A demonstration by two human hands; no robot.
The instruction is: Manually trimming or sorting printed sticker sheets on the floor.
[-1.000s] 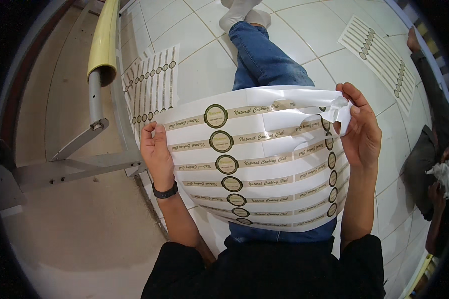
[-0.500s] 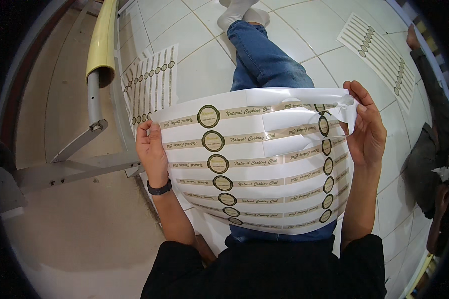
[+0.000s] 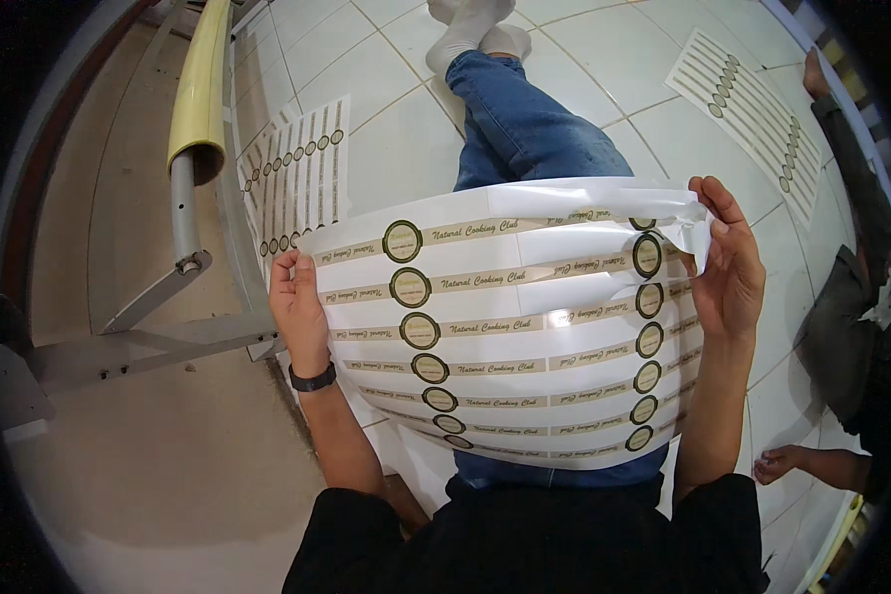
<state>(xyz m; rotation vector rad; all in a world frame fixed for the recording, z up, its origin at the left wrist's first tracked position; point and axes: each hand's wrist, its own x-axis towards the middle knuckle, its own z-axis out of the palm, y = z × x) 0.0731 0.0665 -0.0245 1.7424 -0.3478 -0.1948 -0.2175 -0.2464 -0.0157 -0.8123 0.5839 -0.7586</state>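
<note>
The sheet (image 3: 510,346) bows over the jeans (image 3: 535,124). The left hand (image 3: 299,302) has thumb and fingers closed on its far-left corner; the right hand (image 3: 729,262) pinches its crumpled far-right corner. Printed papers (image 3: 747,119) lie at the floor's (image 3: 604,74) left edge and toward its right.

a large sheet (image 3: 485,346) stretches between the left fingers (image 3: 283,277) and the right fingers (image 3: 725,201), above the wearer's legs (image 3: 540,134). ahead of both, midway between them, are the feet (image 3: 465,45). just beyond the left fingers, loose sheets (image 3: 312,178) lie on the floor (image 3: 356,49); left of those fingers stands a metal frame (image 3: 158,342), a tube (image 3: 198,89) farther ahead. another sheet (image 3: 752,119) lies on the floor ahead of the right fingers; a co-worker's hand (image 3: 784,462) is behind them, farther right.
</note>
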